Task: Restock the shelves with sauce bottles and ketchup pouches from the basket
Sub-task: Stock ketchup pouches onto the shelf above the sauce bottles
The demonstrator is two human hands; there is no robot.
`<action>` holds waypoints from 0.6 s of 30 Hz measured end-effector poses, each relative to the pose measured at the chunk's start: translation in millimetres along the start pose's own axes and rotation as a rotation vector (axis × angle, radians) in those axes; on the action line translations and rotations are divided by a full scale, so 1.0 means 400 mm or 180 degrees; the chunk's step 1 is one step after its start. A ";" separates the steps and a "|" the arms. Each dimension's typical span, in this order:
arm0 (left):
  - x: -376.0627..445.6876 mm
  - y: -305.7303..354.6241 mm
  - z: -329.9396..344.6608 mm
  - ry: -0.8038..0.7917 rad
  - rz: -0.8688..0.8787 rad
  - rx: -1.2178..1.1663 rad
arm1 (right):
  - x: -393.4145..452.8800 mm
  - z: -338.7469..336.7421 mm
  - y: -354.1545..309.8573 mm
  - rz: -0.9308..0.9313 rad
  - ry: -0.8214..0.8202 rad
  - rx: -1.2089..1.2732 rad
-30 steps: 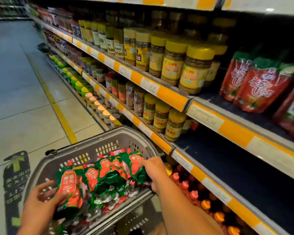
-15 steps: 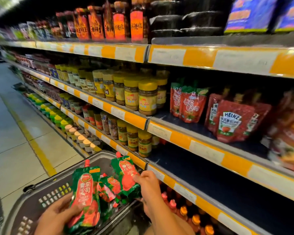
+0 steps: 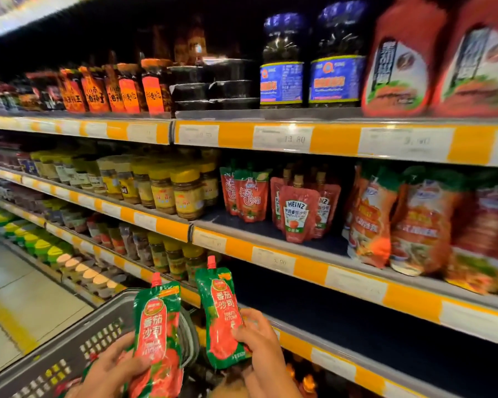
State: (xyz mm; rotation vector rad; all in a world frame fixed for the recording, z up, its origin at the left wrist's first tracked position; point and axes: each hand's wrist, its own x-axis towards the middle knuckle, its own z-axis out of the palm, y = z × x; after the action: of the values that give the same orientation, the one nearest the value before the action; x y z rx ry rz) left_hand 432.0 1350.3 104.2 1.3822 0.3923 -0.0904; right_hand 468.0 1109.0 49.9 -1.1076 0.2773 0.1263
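Observation:
My left hand (image 3: 114, 369) grips a green and red ketchup pouch (image 3: 157, 334) upright by its lower part, above the grey basket (image 3: 69, 357). My right hand (image 3: 259, 340) holds a second ketchup pouch (image 3: 220, 311) of the same kind, raised in front of the lower shelf edge. Both pouches have red spouts at the top. On the middle shelf (image 3: 242, 248) stand red ketchup pouches (image 3: 249, 193) and Heinz pouches (image 3: 298, 214), with bare blue shelf in front of them.
Yellow-lidded jars (image 3: 184, 193) stand left of the pouches on the middle shelf. Larger sauce pouches (image 3: 420, 225) are at the right. The top shelf holds jars and big red ketchup bottles (image 3: 437, 58). The shelf below (image 3: 357, 317) is dark and bare. Tiled aisle floor lies at left.
Both hands have lifted their pouches higher out of the basket. My view has tilted up and right, so the top shelf now shows.

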 end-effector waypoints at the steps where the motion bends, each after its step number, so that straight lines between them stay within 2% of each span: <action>1: -0.005 0.000 0.024 -0.0085 0.0007 0.0000 | -0.017 -0.031 -0.014 -0.0005 -0.0025 0.0017; 12: -0.061 -0.023 0.282 -0.1043 0.0181 0.0424 | -0.244 -0.311 -0.150 -0.0300 -0.0149 0.0195; 18: -0.108 -0.083 0.404 -0.1693 -0.0033 0.0106 | -0.336 -0.441 -0.136 -0.0724 0.0253 0.0608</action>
State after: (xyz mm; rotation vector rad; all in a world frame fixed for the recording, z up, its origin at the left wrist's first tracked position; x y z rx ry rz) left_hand 417.5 1180.4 108.7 1.3295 -0.0473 -0.4635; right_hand 324.5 931.8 61.5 -0.9481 0.2274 -0.1442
